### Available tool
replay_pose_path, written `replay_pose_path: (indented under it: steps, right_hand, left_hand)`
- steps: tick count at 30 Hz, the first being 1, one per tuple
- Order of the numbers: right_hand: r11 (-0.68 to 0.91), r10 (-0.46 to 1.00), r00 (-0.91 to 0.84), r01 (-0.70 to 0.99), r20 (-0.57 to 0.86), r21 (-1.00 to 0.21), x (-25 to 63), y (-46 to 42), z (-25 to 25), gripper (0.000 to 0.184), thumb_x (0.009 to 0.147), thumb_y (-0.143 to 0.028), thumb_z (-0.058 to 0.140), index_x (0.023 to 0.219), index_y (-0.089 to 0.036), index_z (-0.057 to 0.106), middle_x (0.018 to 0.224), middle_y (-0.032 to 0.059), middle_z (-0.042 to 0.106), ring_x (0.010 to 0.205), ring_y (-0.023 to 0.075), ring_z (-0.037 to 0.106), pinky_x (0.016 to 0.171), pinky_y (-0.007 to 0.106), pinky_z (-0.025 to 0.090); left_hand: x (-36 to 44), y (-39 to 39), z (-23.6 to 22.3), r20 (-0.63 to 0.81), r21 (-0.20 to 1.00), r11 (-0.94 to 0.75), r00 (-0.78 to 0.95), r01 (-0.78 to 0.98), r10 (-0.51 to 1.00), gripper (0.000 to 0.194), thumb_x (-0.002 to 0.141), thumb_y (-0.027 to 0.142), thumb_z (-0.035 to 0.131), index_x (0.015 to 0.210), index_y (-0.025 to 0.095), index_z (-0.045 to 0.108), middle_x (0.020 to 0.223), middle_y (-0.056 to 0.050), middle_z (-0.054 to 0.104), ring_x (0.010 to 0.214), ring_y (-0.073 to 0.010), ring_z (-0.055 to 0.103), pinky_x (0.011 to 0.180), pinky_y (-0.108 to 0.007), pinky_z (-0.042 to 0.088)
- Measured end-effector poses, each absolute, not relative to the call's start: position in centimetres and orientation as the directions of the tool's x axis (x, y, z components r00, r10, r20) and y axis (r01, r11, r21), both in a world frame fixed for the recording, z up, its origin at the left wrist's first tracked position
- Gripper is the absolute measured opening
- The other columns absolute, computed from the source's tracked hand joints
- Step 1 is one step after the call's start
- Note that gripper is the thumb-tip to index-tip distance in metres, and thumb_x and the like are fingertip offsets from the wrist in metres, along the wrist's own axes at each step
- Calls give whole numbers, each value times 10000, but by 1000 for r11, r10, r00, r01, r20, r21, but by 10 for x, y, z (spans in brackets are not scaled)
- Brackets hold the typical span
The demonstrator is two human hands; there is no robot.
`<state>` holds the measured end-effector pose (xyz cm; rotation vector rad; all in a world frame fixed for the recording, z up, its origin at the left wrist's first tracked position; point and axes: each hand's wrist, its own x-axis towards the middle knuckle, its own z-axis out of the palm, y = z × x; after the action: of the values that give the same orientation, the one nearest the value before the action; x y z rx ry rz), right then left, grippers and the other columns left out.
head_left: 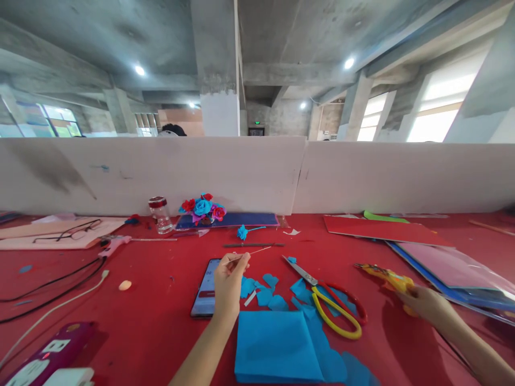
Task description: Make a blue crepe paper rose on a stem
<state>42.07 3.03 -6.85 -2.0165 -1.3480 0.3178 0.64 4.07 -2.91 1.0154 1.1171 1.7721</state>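
Observation:
My left hand point(228, 281) is raised over the red table point(161, 311), fingers pinched on a thin white stick point(257, 250) that points right. My right hand point(424, 301) is closed round a yellow glue gun point(386, 276) at the right, nozzle pointing left. Between the hands lie yellow-and-red scissors point(330, 303), several blue paper petals point(267, 292) and a folded blue paper sheet point(276, 346). A phone point(206, 289) lies just left of my left hand. A small blue paper flower on a stem point(243, 231) and a dark stick point(253, 245) lie farther back.
A paper rose bouquet point(202, 208) and a small glass jar point(160, 213) stand at the white partition point(241, 171). Glasses point(68, 231) rest on pink card at left, beside another glue gun point(112, 245) and cables. A power strip point(48, 356) sits bottom left. Coloured sheets point(422, 244) lie at right.

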Motion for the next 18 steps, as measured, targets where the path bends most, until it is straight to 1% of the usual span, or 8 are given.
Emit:
replay_pose_path:
  steps: [2,4,5,7,9,10,13,18]
  right_hand:
    - [-146,871,395,777,294,-612,386,22,-57,82,552,-290,578,552,-208,575,547,123,588,661,364,564,587,441,398]
    - [-2,909,273,757,314,-653,336,7,-48,217,622,-373,540,743,-219,633,798,105,648,751,289,576,644,373,434]
    - [78,947,193,637,257,-767,307,-2,-45,299,674,-429,513,815,-202,645,787,101,644,703,254,576,620,348,442]
    - [78,997,-14,366,78,-927,254,-21,-43,440,734,-540,461,888,-173,651,642,55,599,549,175,530,519,286,419]
    - [33,978,-206,175,-4,-984,214,-36,-44,483,729,-592,467,770,-150,656,493,-6,492,419,100,425,438,231,350]
    - [27,969,-249,113,-2,-993,202,-40,-46,468,739,-581,477,719,-147,650,459,-30,440,394,74,376,416,210,310]
    - [-101,974,-208,-38,-91,-994,189,-42,-52,427,658,-573,595,646,-148,634,431,-79,308,372,34,266,382,178,220]
    - [-279,959,-132,-258,-252,-925,194,-34,-56,384,514,-515,730,646,-162,657,476,-64,387,421,47,330,418,177,282]
  left_hand:
    - [7,35,-29,445,890,-450,-339,70,829,174,719,317,621,663,161,568,609,5,577,593,-115,545,558,-210,435]
    - [10,25,-29,709,696,-632,-193,341,678,123,762,258,584,687,163,569,637,1,566,591,-108,530,561,-212,427]
    - [13,18,-29,805,557,-705,-74,440,589,93,779,215,567,704,161,571,647,1,560,592,-100,524,559,-208,418]
    - [20,5,-29,895,243,-790,185,563,407,92,803,141,526,720,153,564,590,22,520,528,-81,488,511,-201,380]
    - [29,-7,-30,852,-208,-787,502,581,146,107,791,99,526,703,151,557,528,42,486,476,-84,462,451,-222,322]
    - [33,-12,-31,840,-343,-732,541,589,42,154,758,50,546,642,150,533,485,59,445,429,-77,424,422,-234,282]
    - [40,-19,-34,753,-506,-647,658,570,-9,111,729,35,557,664,125,546,503,54,449,411,-78,424,396,-252,268]
    - [46,-20,-43,693,-514,-697,721,501,7,155,754,44,411,680,116,527,531,25,449,408,-94,446,385,-255,298]
